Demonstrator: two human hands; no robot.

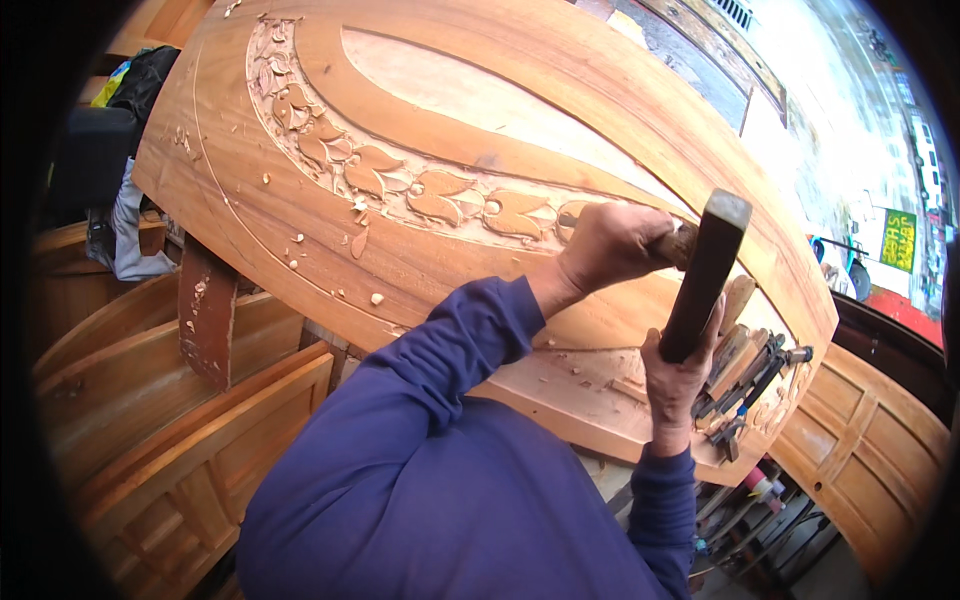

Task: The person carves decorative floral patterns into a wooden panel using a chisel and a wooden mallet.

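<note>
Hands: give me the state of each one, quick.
Left hand: closed around a wooden-handled chisel set against the carved wooden panel.
Right hand: closed on the handle of a dark wooden mallet, raised.

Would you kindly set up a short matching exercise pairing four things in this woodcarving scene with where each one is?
Things:
1. mallet
2. chisel
3. wood chips
4. spare chisels

Places:
A. lying in a row at the panel's right end
B. in the left hand, at the carved leaf band
C. raised in the right hand
D. scattered loose on the panel near the carved leaves

Pairs: 1-C, 2-B, 3-D, 4-A
</note>
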